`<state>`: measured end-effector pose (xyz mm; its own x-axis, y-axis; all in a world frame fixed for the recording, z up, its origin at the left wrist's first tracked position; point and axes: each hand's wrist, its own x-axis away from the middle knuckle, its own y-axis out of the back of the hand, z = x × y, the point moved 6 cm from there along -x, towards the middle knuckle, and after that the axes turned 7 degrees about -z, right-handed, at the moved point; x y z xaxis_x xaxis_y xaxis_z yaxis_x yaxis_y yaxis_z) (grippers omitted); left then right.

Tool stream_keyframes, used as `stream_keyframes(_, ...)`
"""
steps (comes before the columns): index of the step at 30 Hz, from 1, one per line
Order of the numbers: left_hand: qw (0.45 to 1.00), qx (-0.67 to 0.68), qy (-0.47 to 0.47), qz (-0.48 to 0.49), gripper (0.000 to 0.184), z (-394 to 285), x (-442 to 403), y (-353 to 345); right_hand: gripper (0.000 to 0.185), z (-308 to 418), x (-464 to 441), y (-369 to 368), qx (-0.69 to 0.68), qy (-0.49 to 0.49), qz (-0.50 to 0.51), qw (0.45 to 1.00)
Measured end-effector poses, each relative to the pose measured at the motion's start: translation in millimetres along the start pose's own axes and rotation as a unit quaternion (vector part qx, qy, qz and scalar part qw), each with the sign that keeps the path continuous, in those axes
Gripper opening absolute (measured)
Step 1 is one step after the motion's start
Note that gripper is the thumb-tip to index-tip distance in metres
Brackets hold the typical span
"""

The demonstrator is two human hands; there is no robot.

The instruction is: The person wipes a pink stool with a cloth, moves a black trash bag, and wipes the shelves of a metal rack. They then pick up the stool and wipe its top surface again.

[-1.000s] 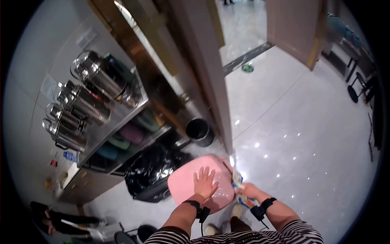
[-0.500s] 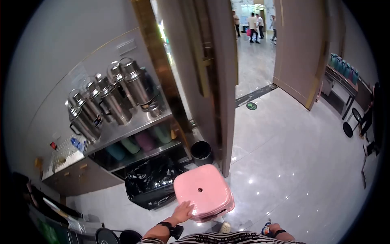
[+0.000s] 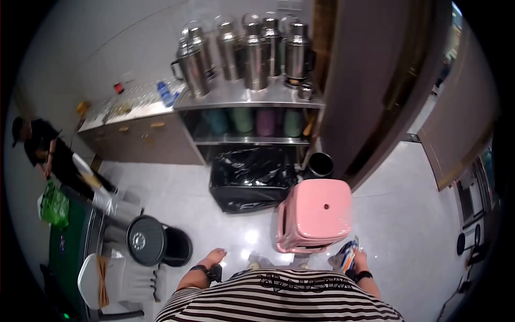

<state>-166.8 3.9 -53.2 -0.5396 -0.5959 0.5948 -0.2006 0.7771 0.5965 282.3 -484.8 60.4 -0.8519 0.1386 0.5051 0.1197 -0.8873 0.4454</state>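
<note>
A pink plastic stool with a small hole in its seat stands on the floor in front of me, right of centre. Nearest to its lower right corner, my right hand is closed on a crumpled blue, white and orange packet. My left hand hangs over the floor, left of the stool and apart from it. Its fingers are bent loosely, with nothing seen in them. Just left of the stool sits a bin lined with a black bag.
Steel flasks stand on a metal shelf unit. A small dark bin is behind the stool. At left are a round-topped black bin, a white chair and a person. A door rises at right.
My left hand has come off the stool's seat and moved left. The view has swung left, bringing the person, chair and round bin in. The packet remains in my right hand.
</note>
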Motion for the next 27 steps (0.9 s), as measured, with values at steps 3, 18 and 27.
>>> stream_keyframes(3, 0.985, 0.121, 0.080, -0.096, 0.050, 36.1, 33.2, 27.0, 0.026, 43.0, -13.0, -62.7, -0.087, 0.091, 0.051, 0.991)
stream_keyframes(18, 0.977, 0.113, 0.168, -0.060, 0.035, 185.7, 165.9, -27.9, 0.049, 184.3, 35.3, -160.6, 0.261, 0.396, 0.032, 0.880)
stream_keyframes(27, 0.867, 0.431, 0.196, -0.157, 0.043, 123.7, 159.2, -61.1, 0.104, 152.1, 63.8, -182.5, 0.575, 0.265, 0.133, 0.763)
